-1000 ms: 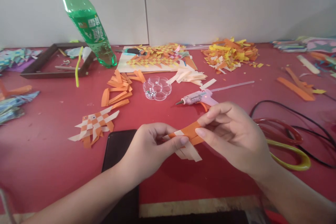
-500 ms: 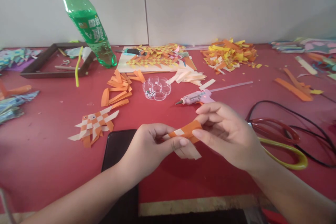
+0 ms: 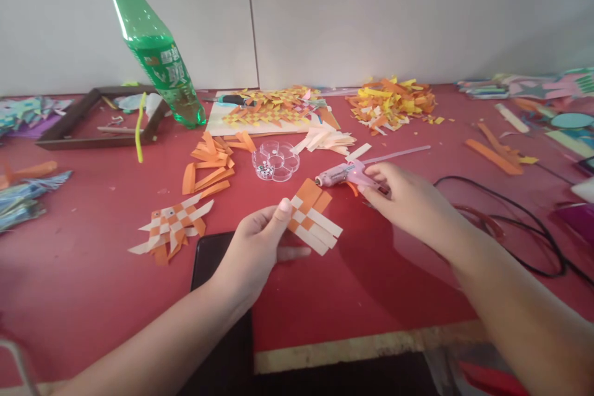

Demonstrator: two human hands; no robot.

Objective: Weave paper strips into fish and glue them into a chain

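My left hand (image 3: 262, 238) pinches a woven piece of orange and cream paper strips (image 3: 309, 216) between thumb and fingers. Loose cream strip ends fan out from it toward the lower right. The fingers of my right hand (image 3: 401, 198) close around the handle of a pink glue gun (image 3: 338, 174), which lies on the table with a clear glue stick out of its back. To the left of my left hand lies a woven orange and cream paper fish (image 3: 171, 226) with small stick-on eyes.
A green bottle (image 3: 160, 65) leans at the back left by a dark frame (image 3: 69, 117). A clear flower-shaped tray (image 3: 283, 164) holds small eyes. Orange strips (image 3: 211, 158), yellow-orange scraps (image 3: 394, 102), a black phone-like slab (image 3: 211, 253) and a black cable (image 3: 547, 235) surround my hands.
My right hand has let go of the woven paper and moved up and right onto the glue gun. My left hand keeps the piece, now turned flatter with its checks showing.
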